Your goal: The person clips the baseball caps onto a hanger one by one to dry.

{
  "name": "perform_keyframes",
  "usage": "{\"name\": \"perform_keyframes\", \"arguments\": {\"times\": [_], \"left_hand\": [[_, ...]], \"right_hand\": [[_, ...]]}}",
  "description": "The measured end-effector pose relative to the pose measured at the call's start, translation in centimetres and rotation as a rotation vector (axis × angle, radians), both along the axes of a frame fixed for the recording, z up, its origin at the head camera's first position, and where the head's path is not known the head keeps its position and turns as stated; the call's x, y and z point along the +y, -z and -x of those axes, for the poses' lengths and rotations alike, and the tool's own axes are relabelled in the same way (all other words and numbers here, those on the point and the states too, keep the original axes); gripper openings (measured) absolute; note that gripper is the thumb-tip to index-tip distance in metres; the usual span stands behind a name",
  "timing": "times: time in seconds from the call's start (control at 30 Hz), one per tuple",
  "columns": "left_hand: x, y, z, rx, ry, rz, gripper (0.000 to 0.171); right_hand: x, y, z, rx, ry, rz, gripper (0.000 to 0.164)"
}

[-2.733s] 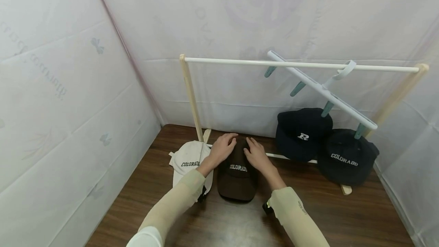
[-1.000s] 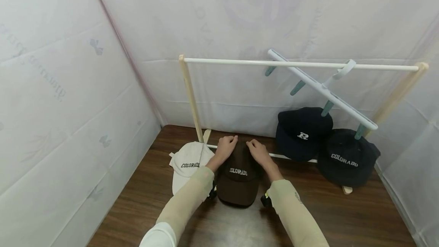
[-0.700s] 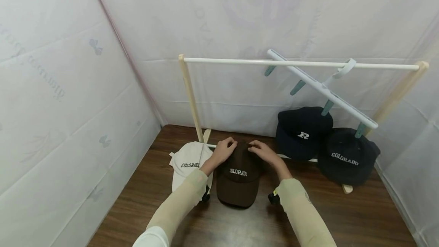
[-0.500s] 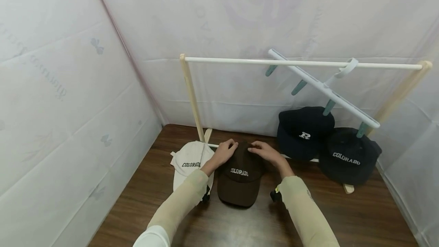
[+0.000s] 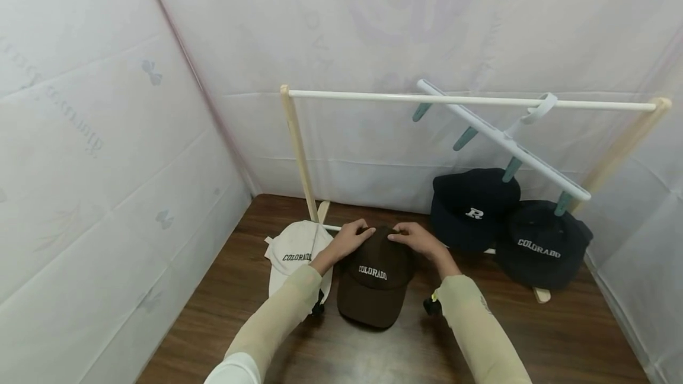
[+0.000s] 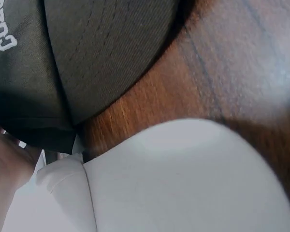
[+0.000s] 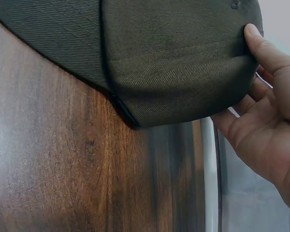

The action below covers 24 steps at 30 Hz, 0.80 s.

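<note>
Brown baseball cap sits between the two sides of the grip, brim toward the person, over a wood-grain table. Beyond the grip stands a garment rack; to the grip's right a clip hanger hooks over its top rail, with a navy cap and a black cap below. A white cap lies just left of the grip. Left hand and right hand both pinch the brown cap's rear. White COLORADO lettering sits between grip and brim.
</note>
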State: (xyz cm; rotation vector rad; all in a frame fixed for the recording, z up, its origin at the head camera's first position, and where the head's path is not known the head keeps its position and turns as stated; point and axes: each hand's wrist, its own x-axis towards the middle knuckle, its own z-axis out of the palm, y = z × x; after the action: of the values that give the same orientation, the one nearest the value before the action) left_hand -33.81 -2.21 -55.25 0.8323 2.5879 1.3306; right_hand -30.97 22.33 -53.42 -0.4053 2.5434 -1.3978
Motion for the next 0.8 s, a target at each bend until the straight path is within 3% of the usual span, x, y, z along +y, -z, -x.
{"name": "perform_keyframes", "arguments": {"times": [0.33,0.8], "left_hand": [[-0.5,-0.5,-0.2,0.041,0.019,0.045,0.033],[-0.4,-2.8,-0.8,0.154,0.056,0.047,0.027]], "right_hand": [[0.0,-0.3,-0.1,0.019,0.002,-0.023,0.019],[0.3,-2.0,-0.8,0.061,0.008,-0.007,0.015]]}}
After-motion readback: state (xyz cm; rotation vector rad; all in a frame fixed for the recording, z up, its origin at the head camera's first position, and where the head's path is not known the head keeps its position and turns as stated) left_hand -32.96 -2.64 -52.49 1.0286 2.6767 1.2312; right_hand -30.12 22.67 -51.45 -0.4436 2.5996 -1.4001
